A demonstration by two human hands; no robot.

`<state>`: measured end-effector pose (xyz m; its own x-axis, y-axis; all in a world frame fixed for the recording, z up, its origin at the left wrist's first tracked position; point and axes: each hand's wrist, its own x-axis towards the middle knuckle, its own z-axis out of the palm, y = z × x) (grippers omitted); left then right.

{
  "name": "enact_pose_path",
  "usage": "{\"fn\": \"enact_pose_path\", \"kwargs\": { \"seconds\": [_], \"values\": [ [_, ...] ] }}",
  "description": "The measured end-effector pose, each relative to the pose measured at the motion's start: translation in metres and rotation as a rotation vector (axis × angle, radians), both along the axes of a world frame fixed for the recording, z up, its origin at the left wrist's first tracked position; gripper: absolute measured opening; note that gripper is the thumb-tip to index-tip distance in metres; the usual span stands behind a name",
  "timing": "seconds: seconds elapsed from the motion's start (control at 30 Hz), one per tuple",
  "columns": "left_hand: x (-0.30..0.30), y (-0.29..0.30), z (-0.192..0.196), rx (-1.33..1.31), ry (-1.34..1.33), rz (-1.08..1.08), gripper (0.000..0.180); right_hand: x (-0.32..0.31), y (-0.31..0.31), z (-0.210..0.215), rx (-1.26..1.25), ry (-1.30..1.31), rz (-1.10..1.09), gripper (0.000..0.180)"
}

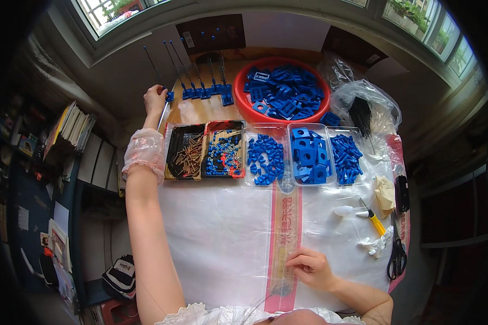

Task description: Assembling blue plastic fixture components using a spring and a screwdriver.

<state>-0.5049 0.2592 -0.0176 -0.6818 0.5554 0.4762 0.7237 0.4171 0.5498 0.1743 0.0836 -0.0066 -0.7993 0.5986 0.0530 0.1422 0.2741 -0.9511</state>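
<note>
Left hand point(155, 101) is closed on a blue stand point(170, 96) at the far left of the tabletop point(187, 114), just left of a row of stands point(204, 93); right hand point(312, 267) is low over the plastic sheet point(217, 227), fingers curled, can't tell if it holds anything.

Main risk, my read: tipping; the rods are tall and thin on small bases, so a careless let-go or a sideways knuckle could topple one into its neighbour; the table's left edge is close too, so a stand set too far out could drop off.

Second: snagging; the frilly cuff point(145, 153) sits beside the screw tray point(180, 140), so a low pull-back could drag it and scatter screws.

Third: spill; the red basin point(245, 105) is heaped, a bump could shed blue parts.
</note>
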Motion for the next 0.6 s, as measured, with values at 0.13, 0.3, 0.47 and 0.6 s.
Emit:
{"fn": "enact_pose_path", "kwargs": {
  "seconds": [0.13,0.3,0.47,0.6],
  "values": [
    [0.002,0.020,-0.012,0.009,-0.046,-0.044,0.027,0.000,0.001,0.000,0.000,-0.007,0.006,0.022],
    [0.011,0.032,-0.013,-0.020,-0.019,-0.076,0.027,0.001,0.000,-0.001,0.005,-0.005,0.002,0.022],
    [0.011,0.033,-0.016,-0.027,0.010,-0.062,0.029,0.000,0.000,0.001,0.004,0.002,-0.001,0.022],
    [0.004,0.031,-0.018,-0.029,-0.029,-0.074,0.031,-0.001,0.000,0.002,-0.005,0.027,-0.011,0.025]
  ]
}}
